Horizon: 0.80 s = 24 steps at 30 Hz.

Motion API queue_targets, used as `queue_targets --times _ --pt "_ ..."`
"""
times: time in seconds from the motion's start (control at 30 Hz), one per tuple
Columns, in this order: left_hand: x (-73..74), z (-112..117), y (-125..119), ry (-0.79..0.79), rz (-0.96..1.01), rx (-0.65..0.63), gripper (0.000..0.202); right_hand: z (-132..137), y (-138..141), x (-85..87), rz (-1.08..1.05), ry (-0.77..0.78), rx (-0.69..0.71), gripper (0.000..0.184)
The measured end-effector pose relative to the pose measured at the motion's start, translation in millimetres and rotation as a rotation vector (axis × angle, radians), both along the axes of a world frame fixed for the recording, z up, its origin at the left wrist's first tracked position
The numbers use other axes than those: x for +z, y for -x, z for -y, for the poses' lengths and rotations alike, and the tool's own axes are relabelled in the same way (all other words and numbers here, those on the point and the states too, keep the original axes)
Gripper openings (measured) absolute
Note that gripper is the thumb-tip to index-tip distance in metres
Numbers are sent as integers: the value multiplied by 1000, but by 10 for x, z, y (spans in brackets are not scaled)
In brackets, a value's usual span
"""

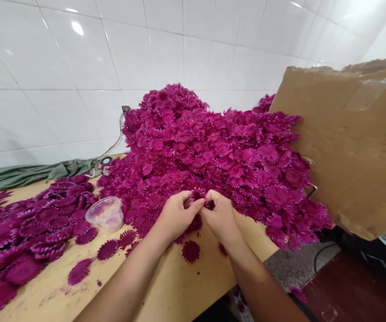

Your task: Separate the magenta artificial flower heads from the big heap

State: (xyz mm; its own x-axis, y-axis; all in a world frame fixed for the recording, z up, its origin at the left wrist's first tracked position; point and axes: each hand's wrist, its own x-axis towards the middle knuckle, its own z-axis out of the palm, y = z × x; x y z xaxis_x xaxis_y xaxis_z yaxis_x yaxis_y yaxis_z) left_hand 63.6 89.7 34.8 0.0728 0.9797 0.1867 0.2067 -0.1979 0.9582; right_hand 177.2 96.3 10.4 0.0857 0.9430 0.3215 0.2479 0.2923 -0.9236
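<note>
Clearly, the grip is two-handed: the left hand [178, 213] and the right hand [219, 215] come together with bent thumbs and forefingers, both pinching one purple flower [197, 194], though the fingers hide exactly where each one presses. Holding it from opposite sides, with its dark middle showing between the fingertips, probably steadies the thin petals and lets both hands work on it at once. Just below the grip, a loose flower [190, 252] lies flat on the surface [166, 286]. Right behind the grip rises a big pile [193, 143] of similar flowers, its front edge close to the fingers; presumably it is heaped there to be within easy reach. Left of the grip stands a clear plastic cup [115, 223], upright, its contents hard to make out, with a few single flowers [107, 249] lying near it. Farther left of the grip, a spread of overlapping flowers [45, 228] seems set apart from the pile on purpose. To the right of the grip and beyond, a cardboard panel [357, 147] stands beside the pile; it may serve as a barrier, and it would block a reach that way. Beyond the grip to the left are a green cloth [38, 173] and a cable [117, 142], with the white tiled wall [213, 62] farthest off.
</note>
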Motion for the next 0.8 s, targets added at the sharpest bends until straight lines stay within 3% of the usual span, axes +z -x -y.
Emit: queue_targets --times 0.1,0.17,0.3,0.37,0.47,0.57,0.67,0.8 --pt "-64 -57 -9 67 115 -35 18 17 -2 44 91 -47 31 25" --pt "-84 -152 60 122 249 8 21 65 -12 57 87 -57 105 26" --pt "-40 -355 299 116 490 323 30 203 -59 15 -44 -48 227 30" --pt "7 -391 393 54 512 413 34 200 -97 -8 -80 -27 229 28" --pt "63 -332 405 98 444 247 36 30 -145 -9 -93 15 133 21" --pt "65 -247 307 159 362 77 31 -196 -150 -8 -43 -6 -56 23" --pt "17 -240 226 82 255 99 28 -270 -103 -38 78 -126 -154 38" --pt "-65 -322 194 66 82 182 33 -182 -6 -48 104 -141 -68 42"
